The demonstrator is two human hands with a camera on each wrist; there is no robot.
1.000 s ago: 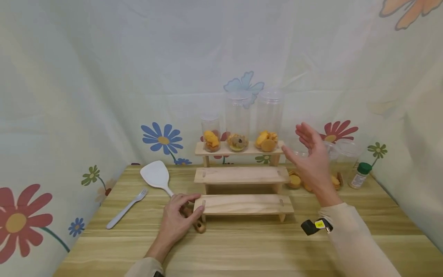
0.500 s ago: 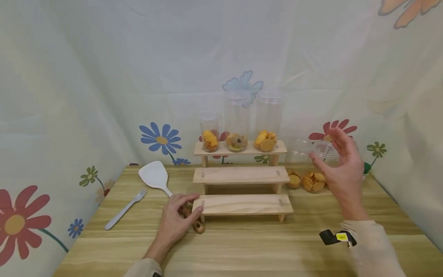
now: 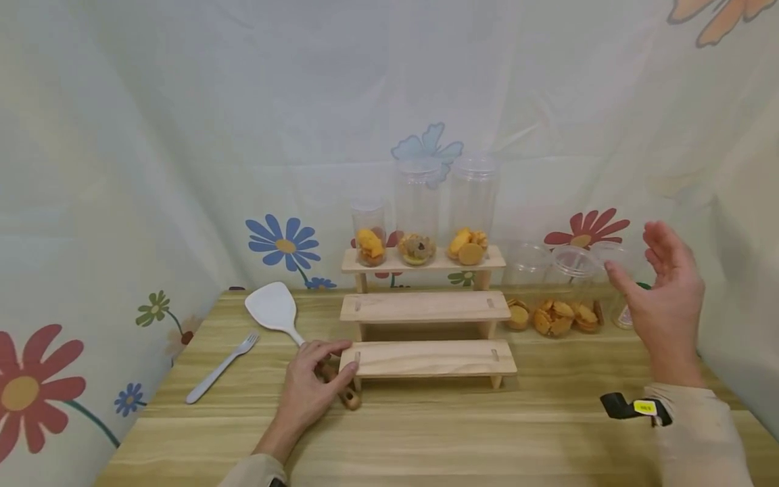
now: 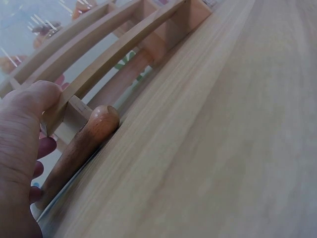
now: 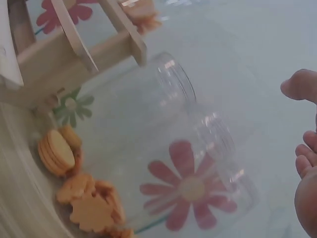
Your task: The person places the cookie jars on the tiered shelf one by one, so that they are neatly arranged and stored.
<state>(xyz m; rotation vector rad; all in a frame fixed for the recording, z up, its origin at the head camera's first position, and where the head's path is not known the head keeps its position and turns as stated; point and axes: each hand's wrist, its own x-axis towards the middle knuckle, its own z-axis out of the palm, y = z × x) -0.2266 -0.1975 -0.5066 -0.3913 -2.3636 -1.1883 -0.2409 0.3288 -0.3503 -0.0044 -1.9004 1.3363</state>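
Note:
My left hand (image 3: 312,380) grips the left end of the lowest step of a three-step wooden display rack (image 3: 426,308). In the left wrist view the thumb lies on the edge of the step and the fingertips sit beside it, near the wooden handle (image 4: 84,148) of a spatula. To the right of the rack, my right hand (image 3: 666,308) is raised with fingers spread and nothing in it. Nearest to it are clear jars with cookies (image 3: 554,318), standing on the table; its fingers look apart from them. A green-capped shaker bottle (image 3: 625,316) is partly hidden behind that hand.
On the top step stand a short clear jar (image 3: 369,237) and two tall clear jars (image 3: 416,216), each with snacks at the bottom. A white spatula head (image 3: 272,308) and a grey fork (image 3: 222,368) lie on the wood-grain table (image 3: 426,439) at left. A flowered cloth hangs behind.
My right hand has moved right, from beside the rack's top step to past the jars, uncovering them and partly covering the shaker bottle. The left hand stays on the rack.

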